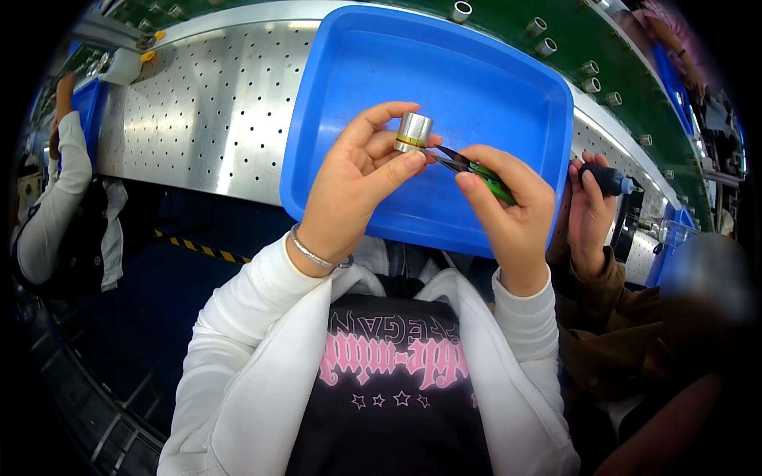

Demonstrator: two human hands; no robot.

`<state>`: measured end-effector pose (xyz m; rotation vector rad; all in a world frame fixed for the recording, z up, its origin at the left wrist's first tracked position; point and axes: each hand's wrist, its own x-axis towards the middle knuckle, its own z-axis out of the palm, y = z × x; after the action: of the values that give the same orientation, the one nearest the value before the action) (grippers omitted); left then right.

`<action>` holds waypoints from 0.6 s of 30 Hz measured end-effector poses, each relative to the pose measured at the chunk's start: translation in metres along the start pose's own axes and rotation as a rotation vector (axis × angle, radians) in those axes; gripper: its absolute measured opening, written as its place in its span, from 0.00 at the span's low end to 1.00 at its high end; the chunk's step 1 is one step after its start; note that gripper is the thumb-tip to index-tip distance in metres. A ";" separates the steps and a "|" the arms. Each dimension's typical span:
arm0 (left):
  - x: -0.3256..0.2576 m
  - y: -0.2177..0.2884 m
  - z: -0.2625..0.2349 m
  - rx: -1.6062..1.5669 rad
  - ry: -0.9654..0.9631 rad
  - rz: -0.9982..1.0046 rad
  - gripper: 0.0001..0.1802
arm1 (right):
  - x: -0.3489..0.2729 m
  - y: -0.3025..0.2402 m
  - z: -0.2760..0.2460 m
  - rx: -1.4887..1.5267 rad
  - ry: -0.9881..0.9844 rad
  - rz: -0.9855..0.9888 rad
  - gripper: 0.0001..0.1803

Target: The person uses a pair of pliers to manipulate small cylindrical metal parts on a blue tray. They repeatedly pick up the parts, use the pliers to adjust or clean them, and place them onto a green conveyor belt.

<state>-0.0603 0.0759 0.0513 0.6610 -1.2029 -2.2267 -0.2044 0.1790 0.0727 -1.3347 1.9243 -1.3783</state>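
Between the thumb and fingers of my left hand [357,159] is a short silver metal cylinder [415,127] with a yellowish band near its lower end. My right hand [512,202] is closed round the green handles of small pliers [494,184] with dark jaws. The jaws point left and are parted a little, their tips close to the cylinder's lower end; whether they touch it I cannot tell. Both hands are above the blue tray [317,87].
Beyond the tray runs a green conveyor [508,47] with several metal cylinders [546,47] on it. A perforated metal tabletop [214,103] lies to the left. At the right, a co-worker's hand [591,214] holds a dark bottle [607,180]. Another person's sleeve [67,166] shows far left.
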 end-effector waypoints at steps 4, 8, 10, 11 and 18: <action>0.000 -0.001 0.001 0.021 -0.035 0.033 0.26 | 0.001 0.002 0.000 -0.005 0.004 0.029 0.09; -0.001 0.001 0.003 0.027 -0.041 0.029 0.27 | 0.002 0.001 -0.001 0.011 -0.010 0.018 0.08; -0.001 0.001 0.004 0.034 -0.043 0.024 0.27 | 0.002 0.002 -0.001 0.020 -0.011 0.003 0.07; -0.001 0.002 0.004 0.038 -0.043 0.021 0.27 | 0.002 0.002 -0.001 0.019 -0.014 0.002 0.07; -0.001 0.002 0.005 0.036 -0.044 0.019 0.27 | 0.001 0.003 -0.001 0.037 -0.027 0.022 0.07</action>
<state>-0.0617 0.0786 0.0556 0.6141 -1.2683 -2.2192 -0.2072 0.1788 0.0709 -1.3043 1.8813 -1.3719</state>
